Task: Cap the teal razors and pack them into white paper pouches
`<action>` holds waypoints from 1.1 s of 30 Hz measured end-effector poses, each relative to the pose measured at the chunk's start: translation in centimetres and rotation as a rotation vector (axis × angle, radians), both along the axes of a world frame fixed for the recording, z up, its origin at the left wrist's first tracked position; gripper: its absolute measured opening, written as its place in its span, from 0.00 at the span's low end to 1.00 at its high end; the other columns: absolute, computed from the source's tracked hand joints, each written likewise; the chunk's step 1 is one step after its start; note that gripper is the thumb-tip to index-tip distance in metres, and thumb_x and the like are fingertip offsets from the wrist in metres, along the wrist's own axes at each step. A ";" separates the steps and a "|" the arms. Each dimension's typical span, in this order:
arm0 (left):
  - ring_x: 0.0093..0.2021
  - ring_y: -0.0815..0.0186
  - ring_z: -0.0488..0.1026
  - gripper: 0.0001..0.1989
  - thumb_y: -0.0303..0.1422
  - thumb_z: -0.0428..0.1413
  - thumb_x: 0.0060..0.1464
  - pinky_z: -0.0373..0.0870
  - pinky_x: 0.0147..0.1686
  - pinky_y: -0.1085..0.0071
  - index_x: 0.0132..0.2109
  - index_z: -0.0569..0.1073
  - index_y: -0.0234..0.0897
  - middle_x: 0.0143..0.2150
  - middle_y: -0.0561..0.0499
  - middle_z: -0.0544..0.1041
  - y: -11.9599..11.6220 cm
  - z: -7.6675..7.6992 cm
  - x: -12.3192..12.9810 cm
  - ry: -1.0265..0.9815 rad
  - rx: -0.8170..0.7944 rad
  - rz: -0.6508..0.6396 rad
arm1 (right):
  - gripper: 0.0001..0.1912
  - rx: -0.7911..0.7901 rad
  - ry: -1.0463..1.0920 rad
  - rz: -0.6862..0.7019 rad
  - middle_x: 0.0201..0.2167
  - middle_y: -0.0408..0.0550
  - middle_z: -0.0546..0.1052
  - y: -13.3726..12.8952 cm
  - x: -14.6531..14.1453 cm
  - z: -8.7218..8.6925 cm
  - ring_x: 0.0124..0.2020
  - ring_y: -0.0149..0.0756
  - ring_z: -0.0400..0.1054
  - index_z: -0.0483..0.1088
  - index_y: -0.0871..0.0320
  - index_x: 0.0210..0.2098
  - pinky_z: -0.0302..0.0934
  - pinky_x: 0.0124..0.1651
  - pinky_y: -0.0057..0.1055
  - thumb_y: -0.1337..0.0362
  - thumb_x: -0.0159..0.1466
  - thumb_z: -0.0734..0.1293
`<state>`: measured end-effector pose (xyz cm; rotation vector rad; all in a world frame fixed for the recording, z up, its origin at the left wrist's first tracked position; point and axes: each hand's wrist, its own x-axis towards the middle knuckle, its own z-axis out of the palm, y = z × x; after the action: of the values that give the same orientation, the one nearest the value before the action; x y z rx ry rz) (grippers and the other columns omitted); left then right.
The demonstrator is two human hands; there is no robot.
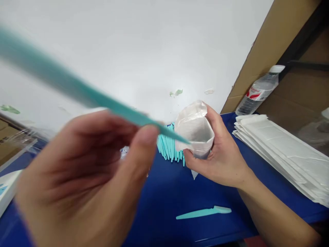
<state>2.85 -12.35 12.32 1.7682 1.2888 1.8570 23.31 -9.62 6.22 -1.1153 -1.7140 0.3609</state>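
Close to the camera, my left hand (87, 171) pinches a turquoise eyebrow razor (120, 108) between thumb and fingers. The razor slants across the view, blurred at its upper left end. Its narrow tip overlaps the near rim of a white padded mailer (192, 123) in the picture; I cannot tell whether they touch. My right hand (226, 154) is wrapped round the mailer, whose mouth gapes towards me. Behind the hands lies a heap of similar turquoise razors (168, 147). One single eyebrow razor (203, 212) lies on the blue table (164, 202) nearer to me.
A stack of flat white padded mailers (285, 154) lies at the right. Beyond it a water bottle (260, 91) leans by a cardboard panel (269, 44). A white wall (154, 44) closes off the back. Clear plastic wrap (22, 137) and a white tray-like object (9, 185) are at the left.
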 end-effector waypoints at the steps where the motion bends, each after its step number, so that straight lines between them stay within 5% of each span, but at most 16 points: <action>1: 0.34 0.64 0.78 0.07 0.35 0.66 0.61 0.79 0.35 0.63 0.46 0.79 0.50 0.39 0.59 0.81 0.3 0.4 1.2 0.027 0.029 0.028 | 0.57 0.004 -0.003 0.005 0.70 0.57 0.67 -0.1 -0.1 0.0 0.60 0.54 0.73 0.45 0.52 0.78 0.77 0.49 0.41 0.67 0.56 0.75; 5: 0.47 0.60 0.79 0.07 0.32 0.66 0.62 0.78 0.48 0.61 0.46 0.81 0.47 0.49 0.55 0.82 1.0 0.9 3.5 0.338 -0.008 -0.085 | 0.60 -0.024 0.024 0.051 0.68 0.58 0.70 -0.2 -0.1 0.0 0.54 0.53 0.76 0.42 0.52 0.79 0.77 0.46 0.43 0.68 0.55 0.75; 9: 0.50 0.63 0.76 0.13 0.32 0.65 0.62 0.75 0.53 0.66 0.54 0.79 0.47 0.53 0.53 0.78 -0.1 -0.5 1.6 0.255 0.042 -0.046 | 0.59 -0.045 0.071 0.028 0.64 0.55 0.73 0.1 0.6 -0.2 0.53 0.51 0.77 0.42 0.48 0.79 0.76 0.46 0.42 0.67 0.57 0.76; 11: 0.41 0.67 0.77 0.07 0.28 0.63 0.63 0.76 0.42 0.70 0.46 0.79 0.45 0.43 0.55 0.79 -1.1 -2.6 0.7 0.273 -0.049 -0.127 | 0.59 -0.011 0.089 -0.011 0.69 0.55 0.69 0.3 1.0 -0.3 0.60 0.54 0.73 0.44 0.48 0.79 0.76 0.49 0.41 0.67 0.56 0.76; 13: 0.34 0.68 0.78 0.04 0.28 0.62 0.63 0.75 0.33 0.73 0.40 0.79 0.42 0.35 0.55 0.81 -2.1 -5.8 0.6 0.447 -0.246 -0.353 | 0.58 0.020 0.120 -0.022 0.73 0.55 0.64 0.5 1.2 -0.3 0.65 0.56 0.68 0.46 0.50 0.79 0.74 0.52 0.40 0.66 0.55 0.77; 14: 0.33 0.66 0.79 0.02 0.30 0.63 0.62 0.75 0.32 0.72 0.41 0.81 0.41 0.35 0.53 0.82 -2.6 -7.6 0.9 0.538 -0.318 -0.453 | 0.58 0.025 0.136 -0.021 0.73 0.55 0.63 0.5 1.3 -0.3 0.66 0.56 0.67 0.46 0.51 0.78 0.74 0.53 0.40 0.67 0.55 0.77; 16: 0.37 0.55 0.83 0.13 0.38 0.69 0.56 0.80 0.37 0.62 0.46 0.84 0.39 0.42 0.47 0.85 -3.3 -10.9 1.9 0.781 -0.413 -0.613 | 0.57 0.020 0.151 -0.016 0.73 0.55 0.63 0.6 1.3 -0.3 0.64 0.55 0.68 0.46 0.52 0.78 0.74 0.53 0.39 0.67 0.56 0.76; 19: 0.40 0.46 0.84 0.15 0.37 0.66 0.57 0.81 0.36 0.54 0.49 0.84 0.36 0.47 0.41 0.85 -3.8 -13.5 3.6 1.129 -0.559 -0.736 | 0.58 -0.006 0.140 0.001 0.68 0.54 0.67 0.6 1.2 -0.3 0.56 0.50 0.74 0.44 0.49 0.79 0.75 0.48 0.40 0.67 0.56 0.75; 23: 0.40 0.47 0.84 0.09 0.30 0.61 0.55 0.78 0.34 0.59 0.43 0.83 0.34 0.42 0.41 0.85 -3.3 -13.3 4.4 1.282 -0.720 -0.768 | 0.58 -0.024 0.108 0.012 0.64 0.53 0.71 0.7 1.0 -0.4 0.49 0.46 0.76 0.43 0.47 0.79 0.75 0.44 0.40 0.67 0.57 0.75; 28: 0.32 0.56 0.81 0.06 0.26 0.62 0.48 0.70 0.28 0.66 0.35 0.81 0.38 0.36 0.48 0.84 -2.7 -12.0 2.5 1.163 -0.757 -0.729 | 0.58 -0.019 0.087 -0.007 0.67 0.55 0.68 0.8 1.2 -0.2 0.57 0.51 0.73 0.43 0.50 0.79 0.76 0.48 0.40 0.67 0.57 0.75; 32: 0.31 0.66 0.80 0.07 0.24 0.60 0.59 0.73 0.30 0.72 0.37 0.79 0.42 0.34 0.54 0.82 -2.3 -7.9 -0.8 0.727 -0.535 -0.730 | 0.58 -0.043 0.092 -0.005 0.67 0.55 0.68 0.8 1.2 -0.2 0.57 0.52 0.73 0.42 0.50 0.79 0.77 0.50 0.44 0.66 0.58 0.74; 33: 0.33 0.67 0.80 0.06 0.28 0.59 0.64 0.75 0.33 0.72 0.40 0.79 0.45 0.36 0.55 0.82 -2.0 -6.4 -1.5 0.579 -0.461 -0.641 | 0.59 -0.048 0.092 -0.002 0.67 0.55 0.69 0.8 1.1 -0.2 0.57 0.52 0.73 0.41 0.51 0.79 0.77 0.50 0.44 0.66 0.58 0.75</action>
<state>1.38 -14.37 5.92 2.1572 1.0059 0.6696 24.43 -8.86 5.99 -1.1181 -1.6303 0.4474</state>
